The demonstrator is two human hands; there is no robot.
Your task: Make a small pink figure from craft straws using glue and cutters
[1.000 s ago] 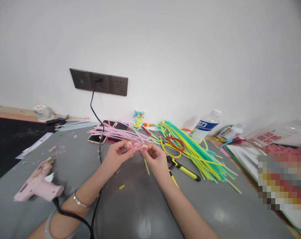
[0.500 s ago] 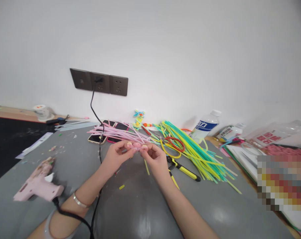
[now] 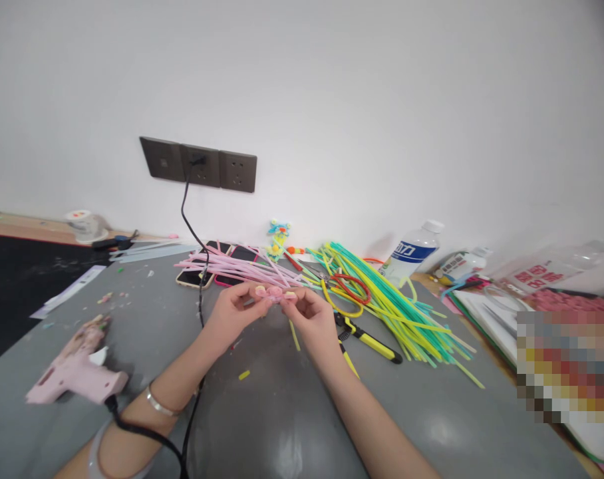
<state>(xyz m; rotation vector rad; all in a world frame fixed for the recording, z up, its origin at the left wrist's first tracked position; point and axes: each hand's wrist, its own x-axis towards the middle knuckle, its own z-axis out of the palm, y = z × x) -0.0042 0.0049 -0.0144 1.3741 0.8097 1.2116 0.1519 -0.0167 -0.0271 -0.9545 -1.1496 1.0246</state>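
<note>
Both hands meet over the middle of the grey table (image 3: 292, 412). My left hand (image 3: 235, 311) and my right hand (image 3: 312, 319) pinch a small pink piece (image 3: 275, 293) between their fingertips, held a little above the surface. Just behind them lies a bundle of pink straws (image 3: 232, 266) across two phones (image 3: 202, 273). A pink glue gun (image 3: 75, 366) rests on the table to the left of my left forearm, its black cord (image 3: 192, 226) running up to a wall socket.
Green and yellow straws (image 3: 396, 299) fan out to the right, with red-handled scissors (image 3: 349, 287) and yellow-handled pliers (image 3: 369, 340) beside them. A water bottle (image 3: 412, 253) leans at the wall. Papers and packets (image 3: 531, 293) fill the right side. Small scraps dot the table.
</note>
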